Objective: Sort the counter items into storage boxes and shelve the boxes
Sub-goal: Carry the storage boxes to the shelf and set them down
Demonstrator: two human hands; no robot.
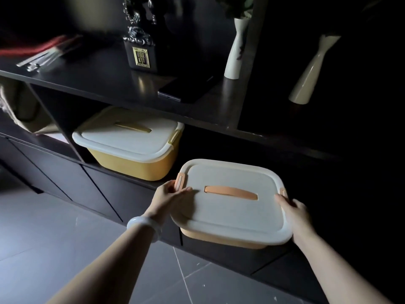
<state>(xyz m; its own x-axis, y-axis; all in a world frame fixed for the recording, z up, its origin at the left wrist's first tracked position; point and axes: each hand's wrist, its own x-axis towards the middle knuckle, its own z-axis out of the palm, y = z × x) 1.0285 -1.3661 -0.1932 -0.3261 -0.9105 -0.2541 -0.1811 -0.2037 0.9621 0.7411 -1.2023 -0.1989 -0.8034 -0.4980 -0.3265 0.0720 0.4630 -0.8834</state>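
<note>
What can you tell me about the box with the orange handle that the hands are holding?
The orange box looks plastic, with a pale, rounded-square lid, a flat orange handle at its centre and orange side clips. It is closed and roughly level, at the shelf opening beside the yellow box. The left hand and right hand grip opposite sides.

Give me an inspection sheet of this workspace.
Surface: dark counter above an open shelf; very dim light.
Job's things: yellow box, lid on, sits in the shelf; orange box, lid on, held at the shelf's front edge.
Clutter: black ornament, white vase, second vase, flat dark device, blurred red-and-white items on the counter.
Grippers: left hand and right hand grip the orange box's opposite sides; bracelet on left wrist.
Cables: nothing seen.
Surroundings: grey tiled floor, closed cabinet doors, bag in left bay.
</note>
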